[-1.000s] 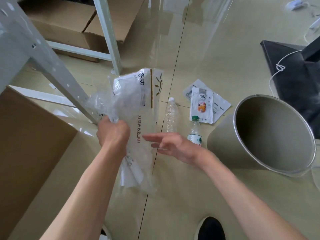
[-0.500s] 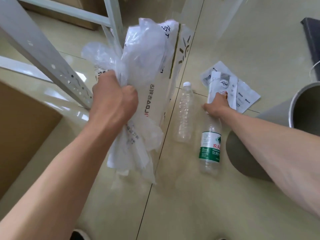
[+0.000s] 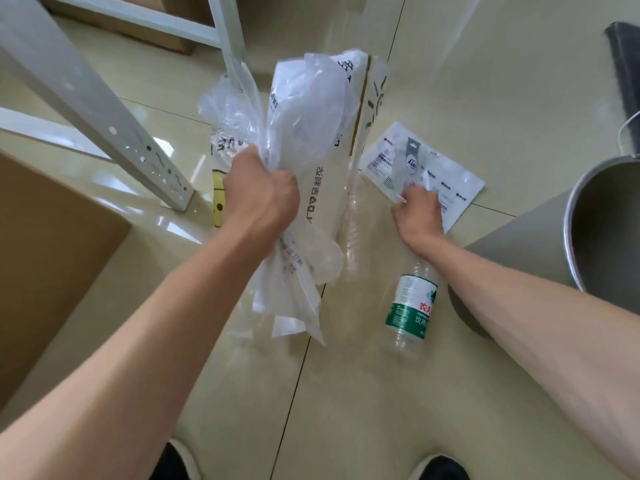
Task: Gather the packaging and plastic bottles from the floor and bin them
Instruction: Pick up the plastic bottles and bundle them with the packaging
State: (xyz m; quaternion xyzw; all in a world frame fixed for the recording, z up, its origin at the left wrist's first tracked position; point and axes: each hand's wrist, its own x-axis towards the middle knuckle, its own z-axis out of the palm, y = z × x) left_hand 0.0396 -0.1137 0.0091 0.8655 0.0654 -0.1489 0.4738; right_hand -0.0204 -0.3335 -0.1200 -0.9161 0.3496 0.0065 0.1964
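My left hand (image 3: 263, 199) is shut on a bunch of clear and white plastic packaging (image 3: 311, 133), held above the floor. My right hand (image 3: 419, 216) is down on the floor with its fingers closed on the near edge of flat white packets (image 3: 446, 174). A clear bottle with a green label (image 3: 410, 306) lies on the floor just below my right wrist. A second clear, unlabelled bottle (image 3: 353, 244) lies beside it, partly behind the held packaging. The grey bin (image 3: 571, 216) with a metal rim stands at the right edge.
A white metal rack leg (image 3: 104, 119) slants down at the left. A brown cardboard box (image 3: 45, 258) fills the left edge and more cardboard sits under the rack at the top. A dark mat (image 3: 627, 64) lies at the top right. My shoes (image 3: 440, 467) are at the bottom.
My right hand reached from the air down to the floor and closed on the white packets. My left hand lifted the plastic bunch higher; the view moved closer to the floor.
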